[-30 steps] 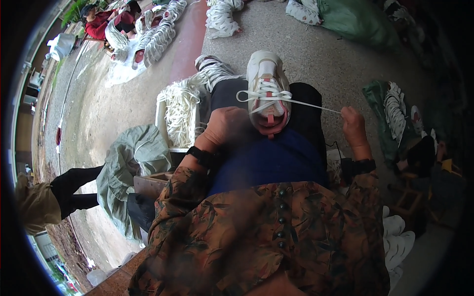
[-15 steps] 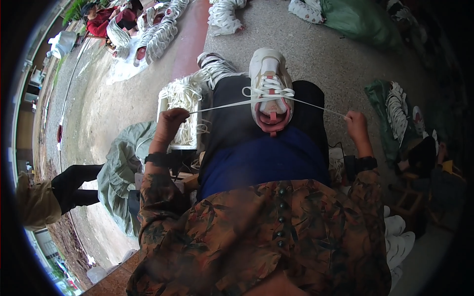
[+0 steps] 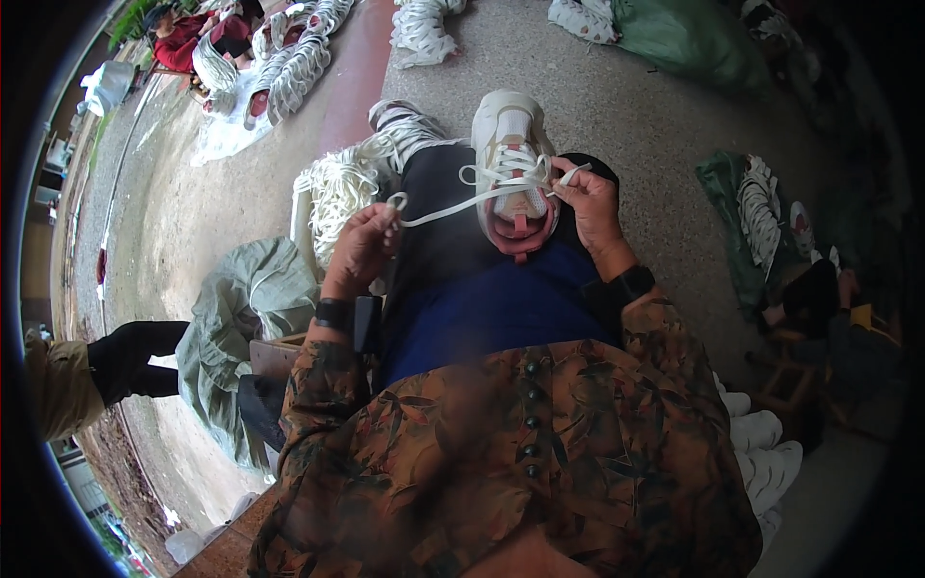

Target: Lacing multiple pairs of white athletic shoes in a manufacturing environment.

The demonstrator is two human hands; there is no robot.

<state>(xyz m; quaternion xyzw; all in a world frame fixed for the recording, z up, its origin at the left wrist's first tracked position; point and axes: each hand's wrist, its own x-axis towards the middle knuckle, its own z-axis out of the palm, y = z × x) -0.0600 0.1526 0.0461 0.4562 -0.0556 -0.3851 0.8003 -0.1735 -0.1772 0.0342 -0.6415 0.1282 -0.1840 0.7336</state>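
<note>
A cream sneaker (image 3: 511,120) with a pink lining rests on my lap, its toe pointing away from me. White lace crosses its tongue, with a small loop sticking out on the left side. My left hand (image 3: 364,241) is left of the shoe, fingers pinching one end of the shoelace (image 3: 445,209), which stretches slackly across to the eyelets. Right beside the shoe's collar, my right hand (image 3: 590,200) pinches the other lace end near the eyelets, its tip poking out past the fingers.
A white box heaped with white laces (image 3: 337,197) stands left of my knee. A grey-green sack (image 3: 236,318) lies nearer on the left. Bundles of laced shoes (image 3: 424,34) and a green sack (image 3: 684,43) lie on the floor ahead. A person in red (image 3: 183,43) sits far left.
Both hands have come inward from a wide, taut pull. The right hand moved to the shoe's right side, and the left lace has gone slack.
</note>
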